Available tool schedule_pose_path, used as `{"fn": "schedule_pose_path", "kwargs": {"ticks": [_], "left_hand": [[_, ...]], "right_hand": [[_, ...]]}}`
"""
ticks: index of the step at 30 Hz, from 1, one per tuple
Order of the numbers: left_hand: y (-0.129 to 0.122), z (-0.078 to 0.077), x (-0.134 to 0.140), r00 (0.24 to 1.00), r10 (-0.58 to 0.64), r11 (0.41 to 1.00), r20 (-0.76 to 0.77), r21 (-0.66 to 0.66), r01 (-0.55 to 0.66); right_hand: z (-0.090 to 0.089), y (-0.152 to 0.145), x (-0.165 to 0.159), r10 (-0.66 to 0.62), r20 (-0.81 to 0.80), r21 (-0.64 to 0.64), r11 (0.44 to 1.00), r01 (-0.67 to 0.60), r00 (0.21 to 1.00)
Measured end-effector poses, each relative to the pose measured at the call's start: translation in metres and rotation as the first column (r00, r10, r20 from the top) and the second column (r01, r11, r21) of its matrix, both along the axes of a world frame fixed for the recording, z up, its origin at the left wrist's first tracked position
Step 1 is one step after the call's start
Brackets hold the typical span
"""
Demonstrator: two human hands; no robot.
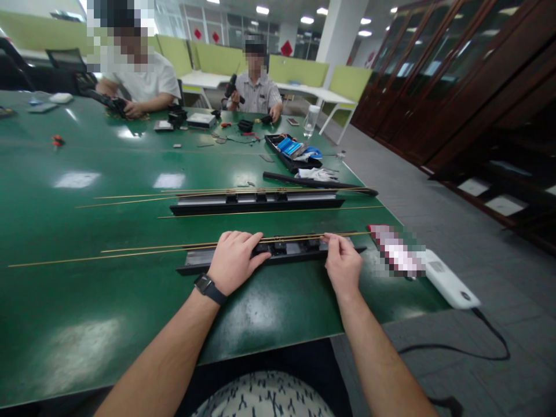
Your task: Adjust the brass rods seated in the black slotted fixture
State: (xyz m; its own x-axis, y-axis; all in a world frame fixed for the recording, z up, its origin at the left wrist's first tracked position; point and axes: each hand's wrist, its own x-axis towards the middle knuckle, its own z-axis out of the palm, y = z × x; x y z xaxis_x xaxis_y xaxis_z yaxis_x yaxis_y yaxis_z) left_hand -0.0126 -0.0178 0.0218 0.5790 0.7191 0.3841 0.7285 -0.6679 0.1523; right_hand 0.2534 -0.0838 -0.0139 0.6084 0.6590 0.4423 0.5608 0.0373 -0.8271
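A black metal channel (278,258) with small black blocks inside lies across the table in front of me. Several thin brass-coloured rods (152,249) run lengthwise over it and stick out far to the left. My left hand (234,258) rests palm down over the channel's left part, fingers stretched across the rods and thumb apart. Near the right end, my right hand (343,260) is closed, thumb and forefinger pinching a thin rod. Its other fingers are curled in. A second black channel (256,204) with similar rods on top lies parallel, farther back.
A white power bank (452,281) with a black cable lies at the table's right edge beside a blurred pink object (395,249). Behind are a black strip (321,184), gloves (315,174) and a black tray (282,156) of blue packs. Two people work at the far side.
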Motion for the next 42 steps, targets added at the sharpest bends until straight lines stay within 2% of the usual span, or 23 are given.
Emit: {"fn": "schedule_pose_path", "kwargs": {"ticks": [5,12,21,32,42], "left_hand": [[0.001,0.000,0.000,1.000,-0.003,1.000,-0.005,0.000,0.003],[0.000,0.000,-0.001,1.000,0.004,1.000,-0.001,-0.005,-0.004],[0.001,0.000,-0.001,1.000,0.001,1.000,-0.003,-0.004,-0.001],[0.001,-0.001,-0.001,1.000,-0.004,1.000,0.003,-0.005,0.004],[0.001,0.000,0.000,1.000,0.000,1.000,-0.005,-0.004,0.000]], "right_hand": [[-0.001,0.001,0.000,-0.023,0.012,0.000,1.000,0.023,1.000],[-0.004,0.003,0.010,-0.129,-0.009,0.015,0.992,0.129,0.992],[-0.001,0.001,0.001,-0.010,-0.017,0.018,1.000,0.011,1.000],[-0.001,0.002,0.009,-0.118,-0.027,0.007,0.993,0.119,0.993],[-0.001,0.000,0.001,-0.017,-0.005,-0.015,1.000,0.017,1.000]]}}
